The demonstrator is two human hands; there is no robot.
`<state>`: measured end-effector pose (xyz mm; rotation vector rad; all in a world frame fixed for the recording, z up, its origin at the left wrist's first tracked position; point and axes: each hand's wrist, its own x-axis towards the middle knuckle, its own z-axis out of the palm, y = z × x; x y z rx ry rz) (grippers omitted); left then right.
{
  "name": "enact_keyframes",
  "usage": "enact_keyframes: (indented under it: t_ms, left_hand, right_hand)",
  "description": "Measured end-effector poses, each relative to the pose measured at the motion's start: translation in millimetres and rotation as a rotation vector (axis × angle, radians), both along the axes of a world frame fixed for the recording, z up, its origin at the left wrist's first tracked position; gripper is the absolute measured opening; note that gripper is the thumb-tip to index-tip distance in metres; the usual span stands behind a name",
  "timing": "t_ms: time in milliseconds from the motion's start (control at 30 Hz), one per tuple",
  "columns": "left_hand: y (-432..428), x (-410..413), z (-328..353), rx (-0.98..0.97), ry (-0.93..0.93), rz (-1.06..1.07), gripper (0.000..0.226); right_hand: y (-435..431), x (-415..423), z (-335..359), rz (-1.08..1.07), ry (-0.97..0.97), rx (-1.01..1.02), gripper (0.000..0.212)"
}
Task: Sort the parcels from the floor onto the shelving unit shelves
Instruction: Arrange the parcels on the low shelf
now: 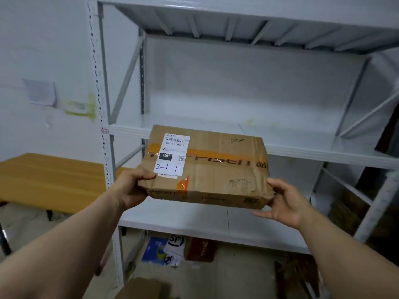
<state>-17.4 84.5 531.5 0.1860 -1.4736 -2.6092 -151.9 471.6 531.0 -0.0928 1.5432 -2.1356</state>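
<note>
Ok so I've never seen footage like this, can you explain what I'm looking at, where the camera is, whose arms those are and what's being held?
No machine here: one camera worn on a person's head looks forward and down, so the arms are their own. The left hand and right hand grip a worn cardboard parcel by its near corners, before a grey shelving unit. Its white label reads 2-1-1 by hand. More parcels lie on the floor under the unit; a wooden table stands left.
</note>
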Motion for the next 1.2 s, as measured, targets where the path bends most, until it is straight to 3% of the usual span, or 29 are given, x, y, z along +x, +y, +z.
enact_keyframes:
  t_ms: [100, 267, 433, 533, 733, 867, 967, 1067, 1200]
  left_hand:
    - [19, 4, 22, -0.047, 0.073, -0.009, 0.056]
    - [54, 4, 59, -0.194, 0.145, 0.053, 0.079]
    - [81, -7, 93, -0.293, 0.263, 0.083, 0.087]
    - [85, -16, 101, -0.268, 0.335, 0.108, 0.085]
    - [67, -43, 106, -0.193, 0.328, 0.118, 0.077]
    - [49, -67, 133, -0.319, 0.351, 0.094, 0.058]
    - [36, -89, 168, -0.425, 0.319, 0.385, 0.036]
    - [18, -106, 208, -0.386, 0.381, 0.644, 0.044]
    - [-13, -115, 253, -0.489, 0.556, 0.728, 0.049]
  right_hand:
    - [24, -5, 16, 0.147, 0.073, 0.065, 0.062]
    - [52, -15, 35, 0.223, 0.193, 0.158, 0.099]
    - [52, -27, 60, 0.093, 0.273, 0.053, 0.076]
    - [51, -36, 67, 0.018, 0.282, 0.048, 0.075]
    - [24, -58, 81, -0.044, 0.418, 0.02, 0.07]
    - [-3, -75, 119, -0.145, 0.571, 0.031, 0.063]
    - [-31, -90, 158, -0.259, 0.707, 0.004, 0.065]
    - [-65, -99, 207, -0.361, 0.837, -0.086, 0.056]
    - [-106, -108, 256, -0.452, 1.042, -0.183, 0.039]
